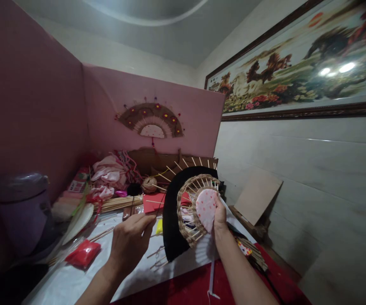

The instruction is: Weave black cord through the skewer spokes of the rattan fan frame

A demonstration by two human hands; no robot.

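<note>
A half-round fan (174, 212) of thin wooden sticks, with a wide black band and woven twine rows, is held up over the table. At its centre is a pink dotted semicircle (205, 209), and my right hand (221, 215) grips its straight edge. To the left of the black band, my left hand (132, 239) is closed, its thumb and forefinger pinching a thin dark strand that runs up toward the fan. Stick tips stick out past the band's outer edge.
A finished fan (166, 113) hangs on the pink board (106, 93). On the white table surface (119, 284) lie a red packet (83, 253), bundled sticks (117, 203), a twine ball (149, 184) and pink cloth (111, 169). A lidded bin (24, 212) stands left.
</note>
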